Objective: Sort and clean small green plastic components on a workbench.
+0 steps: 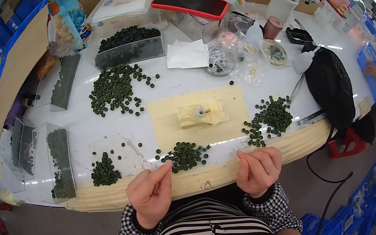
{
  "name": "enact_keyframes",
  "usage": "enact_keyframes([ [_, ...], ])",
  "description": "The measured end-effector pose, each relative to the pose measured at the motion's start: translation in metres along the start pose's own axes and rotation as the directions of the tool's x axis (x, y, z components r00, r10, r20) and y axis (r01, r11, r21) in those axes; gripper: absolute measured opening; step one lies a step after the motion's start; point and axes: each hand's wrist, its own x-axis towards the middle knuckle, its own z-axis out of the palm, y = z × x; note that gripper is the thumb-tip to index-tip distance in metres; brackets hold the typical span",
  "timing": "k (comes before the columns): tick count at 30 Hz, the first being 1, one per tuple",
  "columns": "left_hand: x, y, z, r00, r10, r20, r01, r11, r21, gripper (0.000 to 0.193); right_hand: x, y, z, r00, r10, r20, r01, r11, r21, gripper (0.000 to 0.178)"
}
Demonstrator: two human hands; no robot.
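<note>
My left hand (152, 194) is closed in a pinch, its fingertips at the left side of a small pile of dark green round pieces (185, 155). Whatever sits between those fingertips is too small to make out. At the table's front edge my right hand (259, 170) is also closed, thumb against fingers, just below another pile of green pieces (273, 117). Its fingers hide anything they hold. Between and beyond the hands, a small block wrapped in yellowish tape (192, 115), with a metal pin on top, rests on a yellow sheet (161, 107).
More green pieces lie in a small pile (105, 171) at the left and a larger one (115, 90) farther back. Clear plastic boxes (60, 162) hold others. A red-cased phone (189, 4), white tissue (187, 54), tweezers (297, 88) and a black mesh pouch (329, 85) surround the work area.
</note>
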Motion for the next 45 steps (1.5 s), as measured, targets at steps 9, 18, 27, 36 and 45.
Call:
enact_keyframes([
  [9, 0.001, 0.000, -0.001, 1.000, -0.011, -0.019, 0.011, 1.000, 0.007, 0.024, 0.005, -0.001, -0.001, 0.999, -0.037, 0.039, 0.036, 0.999, 0.037, 0.009],
  [18, 0.001, 0.000, -0.003, 1.000, -0.001, 0.008, 0.002, 0.998, -0.056, 0.023, 0.000, -0.003, 0.003, 1.000, 0.012, 0.015, -0.012, 1.000, 0.006, 0.010],
  [27, -0.001, 0.000, -0.003, 1.000, 0.000, -0.003, -0.001, 0.998, -0.059, 0.024, -0.002, -0.004, 0.004, 1.000, 0.012, -0.005, -0.012, 1.000, 0.012, 0.011],
  [36, 0.013, 0.004, -0.024, 0.704, -0.553, 0.445, 0.576, 0.080, -0.813, 0.020, 0.002, -0.006, 0.003, 0.999, 0.022, 0.050, -0.024, 0.998, 0.049, 0.012],
  [45, 0.026, 0.008, -0.017, 0.575, -0.506, 0.643, 0.461, -0.448, -0.766, 0.025, 0.002, -0.009, 0.003, 0.998, 0.027, 0.065, -0.029, 0.999, 0.028, 0.013],
])
